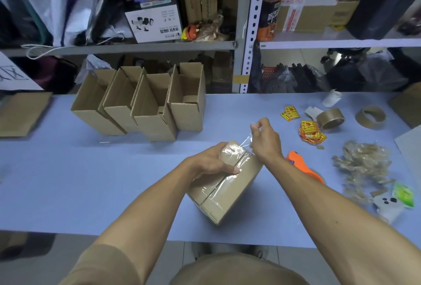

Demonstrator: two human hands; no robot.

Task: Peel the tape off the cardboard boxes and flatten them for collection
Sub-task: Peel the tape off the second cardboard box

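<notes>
Peeling clear tape [242, 142] off sealed box [227, 184] — four open boxes [145, 104] behind.

Right hand [264, 141] pinching tape [245, 142]

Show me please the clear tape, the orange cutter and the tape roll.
clear tape [245, 142], head view, lifted strip.
orange cutter [303, 166], head view, its body.
tape roll [333, 119], head view, outer side.
</notes>
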